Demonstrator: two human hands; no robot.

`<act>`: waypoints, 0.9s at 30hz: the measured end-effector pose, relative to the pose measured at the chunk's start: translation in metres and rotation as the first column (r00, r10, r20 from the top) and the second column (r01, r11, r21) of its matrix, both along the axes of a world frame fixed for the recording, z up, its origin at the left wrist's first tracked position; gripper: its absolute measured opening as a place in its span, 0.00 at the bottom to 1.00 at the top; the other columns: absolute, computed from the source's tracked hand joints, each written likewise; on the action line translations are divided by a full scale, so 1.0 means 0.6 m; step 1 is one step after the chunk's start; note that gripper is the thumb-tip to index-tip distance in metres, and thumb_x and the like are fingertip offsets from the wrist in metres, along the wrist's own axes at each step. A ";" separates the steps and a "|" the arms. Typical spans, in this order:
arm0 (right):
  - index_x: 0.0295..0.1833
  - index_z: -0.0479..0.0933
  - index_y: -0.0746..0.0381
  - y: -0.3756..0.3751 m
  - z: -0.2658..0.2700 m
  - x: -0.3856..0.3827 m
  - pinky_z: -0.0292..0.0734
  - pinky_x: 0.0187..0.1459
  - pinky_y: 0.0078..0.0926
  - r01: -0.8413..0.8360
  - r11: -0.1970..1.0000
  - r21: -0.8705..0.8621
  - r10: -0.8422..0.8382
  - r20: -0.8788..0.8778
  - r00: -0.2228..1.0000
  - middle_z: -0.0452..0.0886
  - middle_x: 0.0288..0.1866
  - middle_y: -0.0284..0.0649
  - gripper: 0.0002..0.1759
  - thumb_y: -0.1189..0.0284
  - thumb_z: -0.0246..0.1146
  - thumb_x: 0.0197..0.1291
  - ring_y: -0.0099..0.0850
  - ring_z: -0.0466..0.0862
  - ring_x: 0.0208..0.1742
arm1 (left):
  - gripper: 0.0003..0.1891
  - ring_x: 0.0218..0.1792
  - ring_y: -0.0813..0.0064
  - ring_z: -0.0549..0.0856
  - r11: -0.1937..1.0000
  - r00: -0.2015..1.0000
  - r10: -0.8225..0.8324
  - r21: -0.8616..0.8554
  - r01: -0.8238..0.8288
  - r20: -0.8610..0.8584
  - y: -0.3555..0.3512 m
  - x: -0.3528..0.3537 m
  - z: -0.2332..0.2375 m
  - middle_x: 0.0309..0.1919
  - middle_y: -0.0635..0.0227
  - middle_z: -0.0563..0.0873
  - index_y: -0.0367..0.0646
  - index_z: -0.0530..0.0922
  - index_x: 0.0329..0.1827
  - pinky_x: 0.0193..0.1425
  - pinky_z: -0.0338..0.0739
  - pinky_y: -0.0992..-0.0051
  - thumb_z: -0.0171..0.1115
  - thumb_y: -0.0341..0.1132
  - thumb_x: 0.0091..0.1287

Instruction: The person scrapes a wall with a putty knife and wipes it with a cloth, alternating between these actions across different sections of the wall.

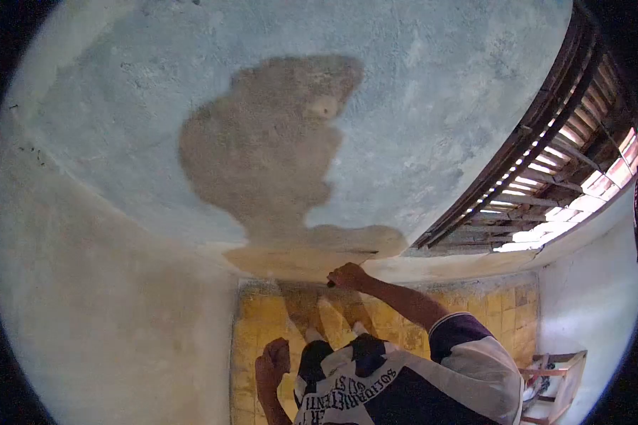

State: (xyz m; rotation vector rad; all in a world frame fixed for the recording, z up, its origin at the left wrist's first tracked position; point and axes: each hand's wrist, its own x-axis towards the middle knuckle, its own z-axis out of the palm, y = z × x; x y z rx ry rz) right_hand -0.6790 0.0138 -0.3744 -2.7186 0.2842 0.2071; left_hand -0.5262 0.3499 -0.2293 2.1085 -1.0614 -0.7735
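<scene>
My right hand (347, 276) is closed around a thin-bladed tool (367, 252), at the foot of the blue-grey wall (439, 106). A dark handle end shows below the fingers, and the thin blade reaches toward the wall surface; whether it touches cannot be told. Above the hand, a large irregular brown-grey patch (262, 142) spreads over the wall, with a small pale spot near its upper right. My left hand (275, 356) is raised at the lower left, in front of the yellow floor tiles, its fingers curled; what they hold, if anything, is hidden.
A bare side wall (120, 304) rises on the left. Yellow tiles (500, 304) cover the floor around my feet. At the lower right stands a wooden frame-like piece of furniture (563, 382) with something in it. Wooden roof slats (539, 177) let in light at the upper right.
</scene>
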 end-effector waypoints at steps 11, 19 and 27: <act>0.38 0.79 0.51 0.018 -0.065 -0.044 0.77 0.38 0.46 -0.179 0.983 -0.041 0.179 0.010 0.984 0.79 0.26 0.43 0.11 0.57 0.59 0.58 0.42 0.83 0.33 | 0.16 0.34 0.59 0.89 0.997 0.998 0.038 0.071 -0.042 0.056 0.010 -0.084 0.016 0.39 0.56 0.88 0.41 0.76 0.56 0.35 0.82 0.66 0.58 0.38 0.69; 0.37 0.81 0.51 0.015 -0.094 -0.042 0.77 0.39 0.44 -0.224 0.969 -0.100 0.227 0.018 0.974 0.80 0.27 0.42 0.10 0.59 0.59 0.59 0.41 0.84 0.34 | 0.15 0.38 0.60 0.89 0.979 0.977 0.202 -0.009 -0.203 -0.071 0.049 -0.147 0.023 0.39 0.56 0.88 0.41 0.76 0.55 0.40 0.82 0.66 0.57 0.38 0.70; 0.38 0.80 0.54 0.016 -0.149 -0.036 0.78 0.39 0.42 -0.327 0.940 -0.103 0.334 0.068 0.940 0.80 0.25 0.42 0.10 0.61 0.58 0.59 0.41 0.84 0.35 | 0.16 0.41 0.59 0.88 0.929 0.927 0.356 0.153 -0.337 -0.120 0.079 -0.223 0.007 0.42 0.56 0.87 0.39 0.78 0.54 0.43 0.82 0.65 0.59 0.39 0.69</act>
